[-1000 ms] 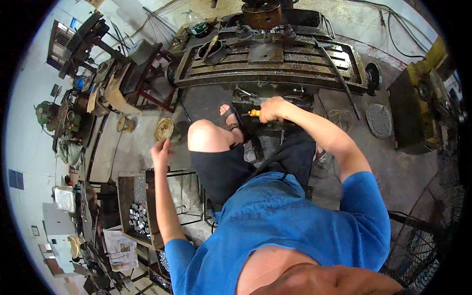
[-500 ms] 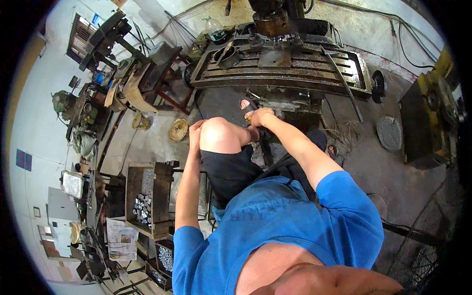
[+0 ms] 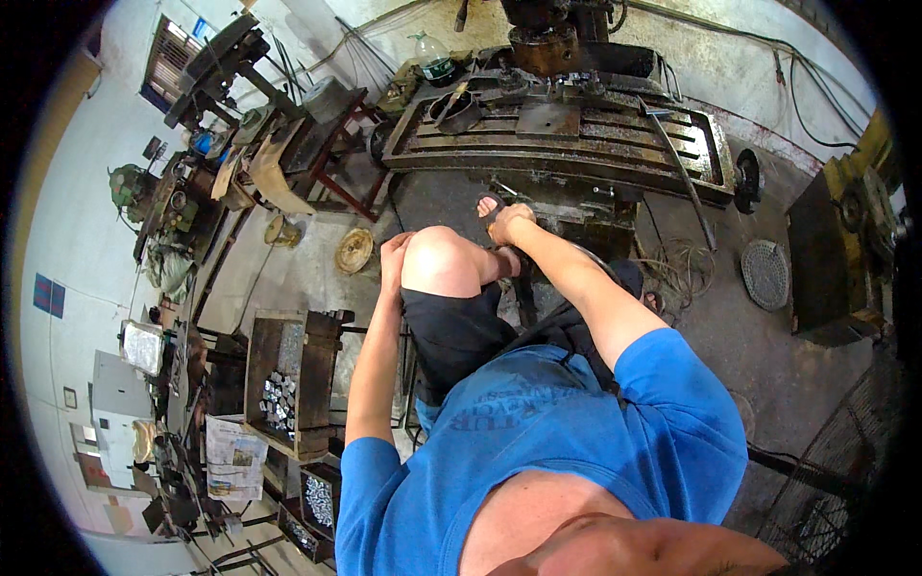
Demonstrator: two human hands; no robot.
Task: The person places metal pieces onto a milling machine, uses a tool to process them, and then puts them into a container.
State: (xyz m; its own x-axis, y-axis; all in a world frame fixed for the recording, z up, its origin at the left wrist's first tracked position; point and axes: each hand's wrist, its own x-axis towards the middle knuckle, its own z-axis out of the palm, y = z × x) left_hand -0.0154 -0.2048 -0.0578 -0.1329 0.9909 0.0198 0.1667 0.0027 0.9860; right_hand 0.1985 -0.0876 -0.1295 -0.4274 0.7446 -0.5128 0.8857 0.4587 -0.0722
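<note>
My left hand [image 3: 395, 253] is curled against the outer side of my bent, bare left knee [image 3: 441, 257], its fingertips partly hidden. Reaching forward with the arm extended, my right hand [image 3: 512, 224] is closed close to my sandalled foot [image 3: 489, 205]. Whatever lies inside its fingers is too small and covered to make out. Just beyond that hand stands a milling machine with a long slotted table [image 3: 538, 146]. On this table are a dark round pot [image 3: 455, 113] with a stick in it and a flat metal plate [image 3: 548, 119].
A long-handled hammer [image 3: 678, 173] leans across the table's right end. A wooden box [image 3: 320, 384] with shiny metal pieces stands at my left, above a tray of small parts [image 3: 318, 501]. Loose cable [image 3: 684, 267] and a grey plastic basket [image 3: 765, 275] are on the floor at right.
The whole view has shifted a little, so the surroundings sit slightly further right. Both hands keep nearly the same places, the left by the knee and the right by the foot.
</note>
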